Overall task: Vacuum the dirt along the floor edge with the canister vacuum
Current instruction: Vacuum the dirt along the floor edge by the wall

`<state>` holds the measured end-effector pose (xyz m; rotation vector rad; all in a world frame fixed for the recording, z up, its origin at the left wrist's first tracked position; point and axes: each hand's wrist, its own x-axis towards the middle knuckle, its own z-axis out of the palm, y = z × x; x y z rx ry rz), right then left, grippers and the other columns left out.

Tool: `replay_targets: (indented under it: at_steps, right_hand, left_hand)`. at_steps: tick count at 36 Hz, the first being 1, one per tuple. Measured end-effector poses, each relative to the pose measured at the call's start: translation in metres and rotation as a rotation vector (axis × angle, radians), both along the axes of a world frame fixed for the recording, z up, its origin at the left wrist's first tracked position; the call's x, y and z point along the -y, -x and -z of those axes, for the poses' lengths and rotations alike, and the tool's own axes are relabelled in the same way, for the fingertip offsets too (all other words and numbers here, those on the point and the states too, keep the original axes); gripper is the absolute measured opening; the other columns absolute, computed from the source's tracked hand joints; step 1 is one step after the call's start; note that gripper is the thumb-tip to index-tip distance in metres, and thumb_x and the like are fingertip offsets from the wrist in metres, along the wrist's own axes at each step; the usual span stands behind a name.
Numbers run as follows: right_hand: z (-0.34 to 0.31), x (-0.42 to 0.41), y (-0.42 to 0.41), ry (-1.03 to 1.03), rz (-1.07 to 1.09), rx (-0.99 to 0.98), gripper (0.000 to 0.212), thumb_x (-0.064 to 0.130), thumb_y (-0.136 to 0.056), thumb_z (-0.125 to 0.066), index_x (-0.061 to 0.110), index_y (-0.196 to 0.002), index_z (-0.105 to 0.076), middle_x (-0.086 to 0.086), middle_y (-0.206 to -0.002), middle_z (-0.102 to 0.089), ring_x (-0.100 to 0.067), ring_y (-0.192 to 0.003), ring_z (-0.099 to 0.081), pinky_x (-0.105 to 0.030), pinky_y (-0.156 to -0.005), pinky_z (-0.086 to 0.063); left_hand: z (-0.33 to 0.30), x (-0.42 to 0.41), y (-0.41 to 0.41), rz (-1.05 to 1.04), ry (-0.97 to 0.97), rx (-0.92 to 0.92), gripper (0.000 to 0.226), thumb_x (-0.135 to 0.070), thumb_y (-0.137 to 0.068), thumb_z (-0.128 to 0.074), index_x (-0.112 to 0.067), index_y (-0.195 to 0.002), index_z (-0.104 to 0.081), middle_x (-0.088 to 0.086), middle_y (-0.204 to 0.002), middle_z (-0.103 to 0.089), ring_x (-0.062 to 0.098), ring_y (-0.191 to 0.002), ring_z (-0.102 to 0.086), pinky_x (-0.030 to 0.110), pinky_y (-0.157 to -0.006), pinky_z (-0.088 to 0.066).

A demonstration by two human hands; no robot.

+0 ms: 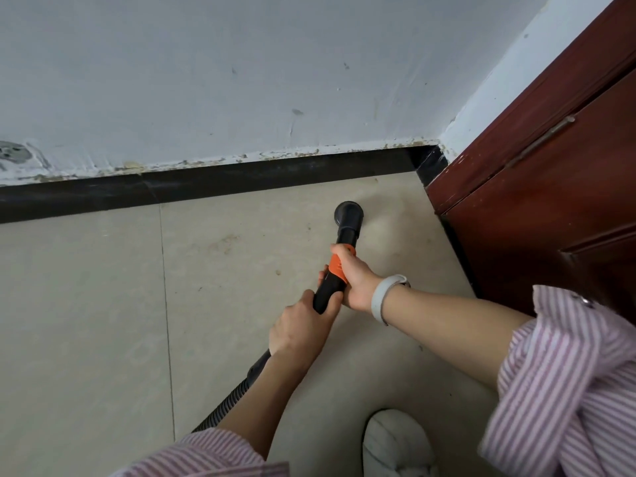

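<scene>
A black vacuum wand (347, 232) with an orange collar runs from my hands down to a round black nozzle (349, 213) resting on the beige floor tile, a short way from the black baseboard (241, 175) and near the room corner. My right hand (354, 277), with a grey wristband, grips the wand at the orange collar. My left hand (299, 327) grips the wand just behind it. The ribbed black hose (227, 404) trails back under my left forearm. The canister is out of view. Brown specks and smudges (223, 244) lie on the tile to the left of the nozzle.
A dark red wooden door (550, 187) stands on the right, next to the corner. A scuffed white wall (241, 80) rises above the baseboard. My white shoe (395, 445) is at the bottom, on the tile.
</scene>
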<state>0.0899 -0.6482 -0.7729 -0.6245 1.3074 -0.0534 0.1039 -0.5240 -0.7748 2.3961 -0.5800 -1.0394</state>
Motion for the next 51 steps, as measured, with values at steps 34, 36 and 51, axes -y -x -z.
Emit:
replay_targets:
  at_steps: [34,36,51]
  right_hand:
    - [0.008,-0.076,-0.047,0.085,-0.396,-0.069,0.019,0.026,-0.09,-0.056,0.011,-0.093,-0.045,-0.009,-0.081,-0.056,-0.026,-0.071,-0.065,-0.043,-0.084,-0.056]
    - [0.009,-0.078,-0.049,0.082,-0.403,-0.068,0.019,0.027,-0.091,-0.056,0.011,-0.093,-0.044,-0.009,-0.083,-0.056,-0.026,-0.07,-0.065,-0.041,-0.082,-0.057]
    - [-0.004,-0.054,-0.04,0.187,-0.376,-0.134,0.017,0.025,-0.092,-0.05,0.009,-0.09,-0.045,-0.01,-0.084,-0.058,-0.024,-0.059,-0.063,-0.028,-0.055,-0.051]
  left_hand:
    - [0.002,-0.08,-0.016,-0.243,-0.074,0.118,0.048,-0.068,-0.086,-0.036,-0.023,-0.087,-0.053,0.0,-0.072,-0.06,0.024,-0.071,-0.062,0.035,-0.07,-0.052]
    - [0.002,-0.081,-0.015,-0.255,-0.078,0.127,0.048,-0.069,-0.086,-0.036,-0.023,-0.086,-0.052,0.001,-0.071,-0.061,0.024,-0.071,-0.062,0.037,-0.073,-0.054]
    - [-0.007,-0.056,-0.017,-0.155,-0.054,0.018,0.048,-0.067,-0.088,-0.037,-0.02,-0.085,-0.049,0.002,-0.076,-0.057,0.027,-0.079,-0.061,0.035,-0.069,-0.047]
